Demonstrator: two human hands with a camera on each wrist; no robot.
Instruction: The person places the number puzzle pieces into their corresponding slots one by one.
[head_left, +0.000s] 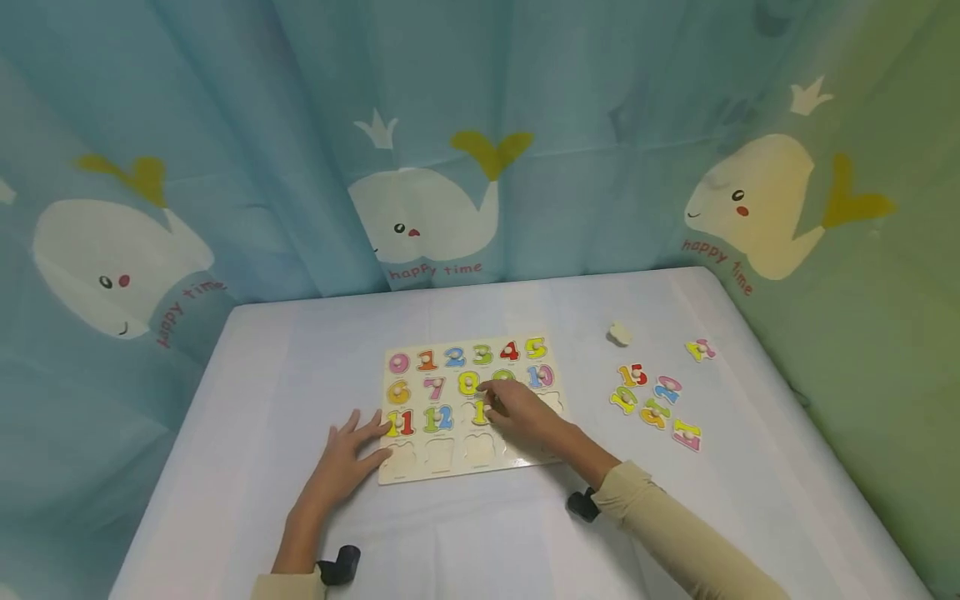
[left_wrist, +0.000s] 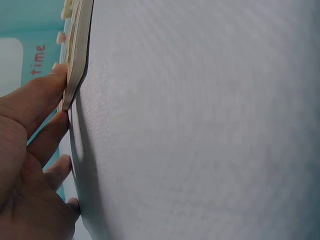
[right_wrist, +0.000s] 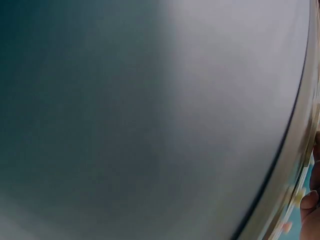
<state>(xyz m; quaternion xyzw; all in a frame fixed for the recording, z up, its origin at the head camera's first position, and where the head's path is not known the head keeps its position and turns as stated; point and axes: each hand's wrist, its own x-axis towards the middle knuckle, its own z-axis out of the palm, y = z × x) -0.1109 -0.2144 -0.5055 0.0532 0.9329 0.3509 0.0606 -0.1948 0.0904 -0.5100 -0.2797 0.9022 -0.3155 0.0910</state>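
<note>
Head view: the number board lies flat about midway between the left and right edges of the table, perhaps set there so both hands reach it easily. The left hand is spread, its fingers at the board's left edge; the left wrist view shows thumb and forefinger against the board near a corner, probably to keep it from sliding. The right hand is bent over the third row, fingertips close to a piece whose first digit reads 1. Whether they pinch its knob or rest apart from it, I cannot tell; the right wrist view catches only a few fingertips at its border. The two hands are well apart.

Pieces sit in the top rows, knobs up, presumably so that fingers can lift them, while slots in the row facing the near edge are bare. Loose pieces, the 15 among them, lie scattered between board and right edge, likely within handy reach of the right hand. A pale piece lies nearer the far edge, seemingly face down, and a pink-and-yellow piece lies toward the far right corner.
</note>
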